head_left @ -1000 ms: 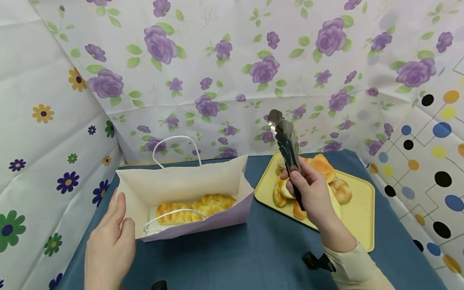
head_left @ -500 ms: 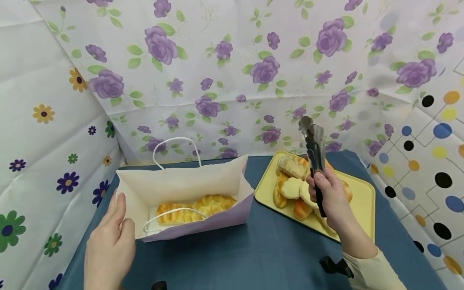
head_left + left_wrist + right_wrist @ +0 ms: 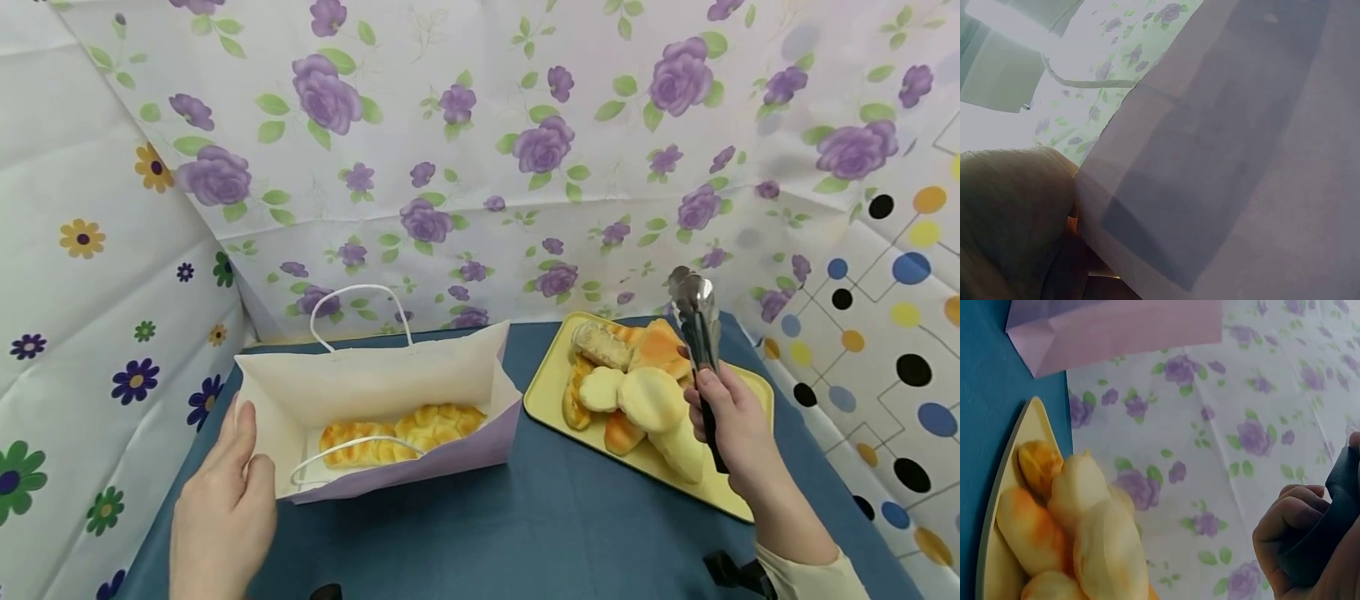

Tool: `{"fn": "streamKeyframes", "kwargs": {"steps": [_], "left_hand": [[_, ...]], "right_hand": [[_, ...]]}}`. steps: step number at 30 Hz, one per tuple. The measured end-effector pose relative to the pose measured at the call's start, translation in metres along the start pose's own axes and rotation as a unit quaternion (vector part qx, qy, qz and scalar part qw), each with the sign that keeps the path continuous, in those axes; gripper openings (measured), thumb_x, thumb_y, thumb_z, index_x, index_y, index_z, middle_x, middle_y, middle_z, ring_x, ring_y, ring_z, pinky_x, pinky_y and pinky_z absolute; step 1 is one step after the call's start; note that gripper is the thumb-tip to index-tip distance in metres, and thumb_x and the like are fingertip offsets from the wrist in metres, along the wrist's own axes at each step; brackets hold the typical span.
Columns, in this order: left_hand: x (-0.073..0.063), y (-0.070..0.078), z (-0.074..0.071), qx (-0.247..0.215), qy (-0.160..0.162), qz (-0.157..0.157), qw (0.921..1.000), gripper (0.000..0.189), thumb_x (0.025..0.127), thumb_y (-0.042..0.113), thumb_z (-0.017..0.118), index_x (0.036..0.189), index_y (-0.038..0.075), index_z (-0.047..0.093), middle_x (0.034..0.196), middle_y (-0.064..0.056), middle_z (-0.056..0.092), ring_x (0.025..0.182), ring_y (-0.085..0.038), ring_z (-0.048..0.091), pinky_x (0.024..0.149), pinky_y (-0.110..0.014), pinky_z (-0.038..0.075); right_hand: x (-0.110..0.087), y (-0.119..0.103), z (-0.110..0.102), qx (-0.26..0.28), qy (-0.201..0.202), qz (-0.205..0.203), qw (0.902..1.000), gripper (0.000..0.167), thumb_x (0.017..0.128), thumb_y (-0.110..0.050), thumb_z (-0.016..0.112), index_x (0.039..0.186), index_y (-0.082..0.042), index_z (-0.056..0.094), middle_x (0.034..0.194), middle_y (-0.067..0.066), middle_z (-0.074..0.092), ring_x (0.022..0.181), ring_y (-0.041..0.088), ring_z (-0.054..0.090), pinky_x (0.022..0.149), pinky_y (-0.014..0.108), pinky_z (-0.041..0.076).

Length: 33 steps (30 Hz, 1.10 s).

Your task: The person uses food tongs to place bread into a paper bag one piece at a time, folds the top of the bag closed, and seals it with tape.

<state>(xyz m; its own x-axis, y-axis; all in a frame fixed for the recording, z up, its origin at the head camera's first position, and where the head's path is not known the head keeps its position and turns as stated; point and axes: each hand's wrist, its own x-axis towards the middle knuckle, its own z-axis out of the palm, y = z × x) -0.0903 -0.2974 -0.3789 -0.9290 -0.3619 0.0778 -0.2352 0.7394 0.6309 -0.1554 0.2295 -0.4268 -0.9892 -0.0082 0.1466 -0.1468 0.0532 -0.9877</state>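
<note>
A paper bag (image 3: 465,460), purple outside and white inside, lies tipped with its mouth toward me. Two golden loaves (image 3: 438,425) rest inside it, one partly crossed by the front cord handle. My left hand (image 3: 225,500) grips the bag's left edge, its thumb toward the front. In the right hand (image 3: 738,425), metal tongs (image 3: 702,342) with black handles are gripped, tips pointing up with nothing between them. That hand is over the right part of a yellow tray (image 3: 756,392). Several breads are piled on the tray, among them a round pale bun (image 3: 651,400) and a long roll (image 3: 678,450).
A blue cloth (image 3: 555,533) covers the table. Behind it hangs a white sheet (image 3: 480,167) with purple roses, with patterned sheets at both sides too. The bag's white rear handle (image 3: 360,287) stands upright. A black strap piece (image 3: 738,575) shows below the right wrist.
My right hand has moved right and slightly down with the tongs, uncovering more of the breads. The left hand and the bag have stayed nearly still.
</note>
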Motion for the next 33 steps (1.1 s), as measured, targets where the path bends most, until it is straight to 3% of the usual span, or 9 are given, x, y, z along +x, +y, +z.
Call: {"fn": "streamKeyframes", "kwargs": {"steps": [6,15,22,23,25,26,30,32,33], "left_hand": [[0.000,-0.001,-0.001,0.000,-0.003,-0.005,1.0000,0.058,0.112,0.023,0.035,0.168,0.018,0.024,0.175,0.005,0.017,0.158,-0.040,0.028,0.121,-0.068,0.029],[-0.001,-0.002,-0.002,-0.002,0.000,-0.008,1.0000,0.057,0.111,0.023,0.034,0.168,0.018,0.026,0.174,0.005,0.019,0.158,-0.039,0.029,0.122,-0.067,0.029],[-0.001,-0.001,-0.001,0.000,-0.003,-0.011,0.9999,0.058,0.111,0.023,0.034,0.168,0.019,0.025,0.175,0.005,0.018,0.158,-0.040,0.029,0.121,-0.068,0.029],[-0.001,-0.001,-0.001,0.002,-0.005,-0.011,0.9999,0.058,0.111,0.023,0.034,0.168,0.019,0.024,0.175,0.005,0.018,0.158,-0.040,0.029,0.121,-0.068,0.029],[-0.001,-0.002,-0.001,0.003,-0.007,-0.008,0.9999,0.058,0.111,0.023,0.034,0.168,0.019,0.024,0.175,0.005,0.018,0.158,-0.041,0.029,0.121,-0.068,0.029],[-0.001,-0.002,-0.001,0.004,-0.007,-0.006,0.9999,0.058,0.111,0.023,0.034,0.168,0.019,0.025,0.175,0.005,0.018,0.157,-0.041,0.029,0.120,-0.069,0.030],[-0.001,-0.002,0.000,0.004,-0.004,0.007,1.0000,0.058,0.111,0.023,0.035,0.168,0.018,0.026,0.175,0.004,0.020,0.156,-0.042,0.031,0.120,-0.069,0.031],[-0.001,-0.003,0.000,0.005,-0.002,0.013,0.9999,0.058,0.111,0.023,0.035,0.168,0.018,0.027,0.175,0.004,0.020,0.156,-0.042,0.031,0.119,-0.070,0.030],[-0.001,-0.003,0.000,0.005,-0.002,0.015,0.9999,0.058,0.111,0.023,0.035,0.168,0.018,0.027,0.174,0.004,0.020,0.156,-0.042,0.032,0.120,-0.069,0.030]], "right_hand": [[-0.005,0.008,-0.024,-0.050,0.036,0.020,0.9979,0.035,0.115,-0.038,0.047,0.144,-0.020,0.057,0.088,0.002,0.050,0.062,0.016,0.044,0.050,0.035,0.039],[-0.008,0.026,-0.052,-0.161,0.069,0.063,0.9826,0.030,0.113,-0.046,0.051,0.118,-0.017,0.058,0.085,0.001,0.052,0.058,0.019,0.047,0.048,0.037,0.041],[-0.001,0.038,-0.072,-0.324,0.069,0.120,0.9357,0.056,0.107,-0.064,0.048,0.103,-0.009,0.049,0.078,0.011,0.046,0.061,0.028,0.045,0.053,0.037,0.039],[0.001,0.040,-0.075,-0.340,0.063,0.128,0.9295,0.059,0.107,-0.067,0.047,0.104,-0.008,0.048,0.081,0.013,0.046,0.064,0.029,0.046,0.055,0.038,0.039],[0.005,0.042,-0.080,-0.371,0.045,0.145,0.9163,0.072,0.105,-0.070,0.046,0.125,-0.002,0.054,0.100,0.027,0.057,0.083,0.042,0.058,0.065,0.046,0.049],[0.007,0.043,-0.082,-0.387,0.039,0.150,0.9089,0.077,0.105,-0.071,0.045,0.132,0.000,0.053,0.100,0.027,0.058,0.084,0.042,0.059,0.066,0.046,0.049],[0.016,0.046,-0.088,-0.447,0.018,0.147,0.8822,0.086,0.102,-0.075,0.047,0.137,0.004,0.053,0.096,0.025,0.062,0.080,0.043,0.061,0.063,0.048,0.050],[0.022,0.046,-0.090,-0.476,0.012,0.145,0.8672,0.088,0.100,-0.078,0.047,0.132,0.004,0.055,0.087,0.021,0.059,0.071,0.036,0.059,0.059,0.042,0.047],[0.025,0.046,-0.092,-0.486,0.006,0.148,0.8615,0.093,0.099,-0.079,0.047,0.137,0.006,0.054,0.096,0.029,0.062,0.077,0.042,0.062,0.061,0.046,0.050]]}}
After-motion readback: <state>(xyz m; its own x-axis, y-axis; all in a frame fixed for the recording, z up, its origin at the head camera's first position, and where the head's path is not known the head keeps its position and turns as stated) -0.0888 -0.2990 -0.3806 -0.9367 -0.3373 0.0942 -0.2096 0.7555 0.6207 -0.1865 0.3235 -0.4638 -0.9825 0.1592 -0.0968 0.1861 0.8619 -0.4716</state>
